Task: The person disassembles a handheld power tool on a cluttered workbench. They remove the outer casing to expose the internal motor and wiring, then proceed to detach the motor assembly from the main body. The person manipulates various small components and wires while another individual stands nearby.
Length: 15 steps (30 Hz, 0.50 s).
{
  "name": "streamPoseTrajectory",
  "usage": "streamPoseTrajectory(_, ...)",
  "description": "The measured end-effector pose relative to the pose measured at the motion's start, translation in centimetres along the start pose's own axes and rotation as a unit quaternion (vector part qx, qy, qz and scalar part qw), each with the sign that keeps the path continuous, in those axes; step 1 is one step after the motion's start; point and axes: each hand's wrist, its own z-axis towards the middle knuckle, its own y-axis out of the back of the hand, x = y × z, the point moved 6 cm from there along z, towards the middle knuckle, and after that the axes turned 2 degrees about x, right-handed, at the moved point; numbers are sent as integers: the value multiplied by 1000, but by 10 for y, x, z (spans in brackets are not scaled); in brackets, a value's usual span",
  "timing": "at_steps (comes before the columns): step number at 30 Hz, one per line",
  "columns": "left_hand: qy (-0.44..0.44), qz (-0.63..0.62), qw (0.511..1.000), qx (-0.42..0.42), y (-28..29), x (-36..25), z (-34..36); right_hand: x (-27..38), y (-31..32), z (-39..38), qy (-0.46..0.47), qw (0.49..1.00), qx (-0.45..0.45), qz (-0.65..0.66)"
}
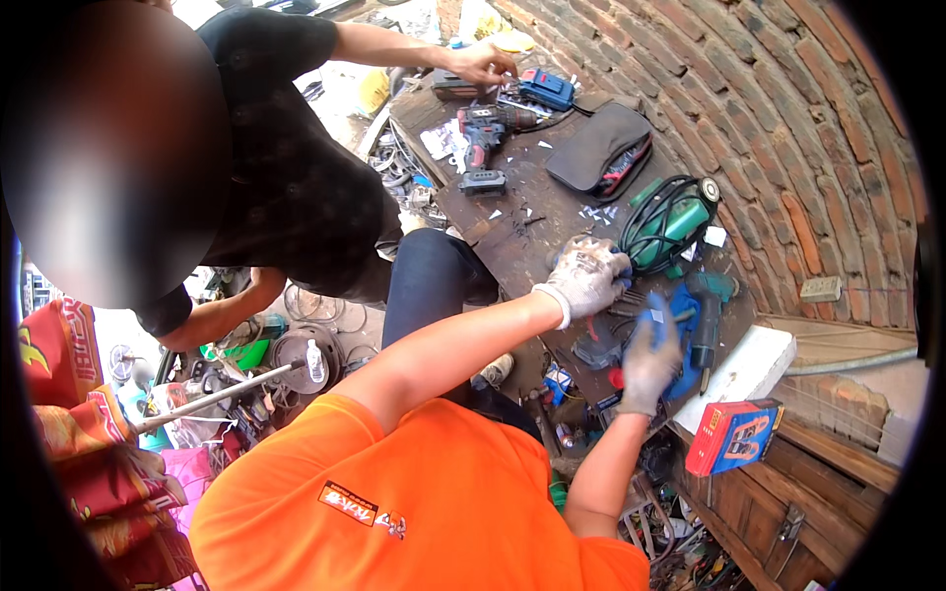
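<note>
My left hand (589, 274), in a pale glove with dark grime, is over the workbench with its fingers curled. Whatever lies under those fingers, if anything, is hidden. Just beyond them sits a green power tool (680, 225) wrapped in its black cord. Closer to me, my right hand (652, 366) wears a similar glove and is smeared by motion, so its grip cannot be made out. A teal and dark grey power tool (706, 320) lies to its right on something blue. Between my hands and the bench's near edge rests a dark grey tool-like piece (597, 345).
Across the bench (512, 231) are a cordless drill (483, 138), a black zip case (601, 148) and a blue device (546, 89), near a co-worker's hand (481, 64). A white block (739, 372) and a red-blue box (734, 436) sit at the right, before a brick wall (759, 118).
</note>
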Motion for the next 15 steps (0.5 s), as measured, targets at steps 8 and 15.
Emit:
streamPoseTrajectory(8, 98, -8, 983, -156, 49, 83, -28, 8, -33, -1, 28, 984, 70, -163)
streamPoseTrajectory(15, 87, 208, 974, -19, 29, 110, -33, 5, -30, 1, 37, 985, 72, -152)
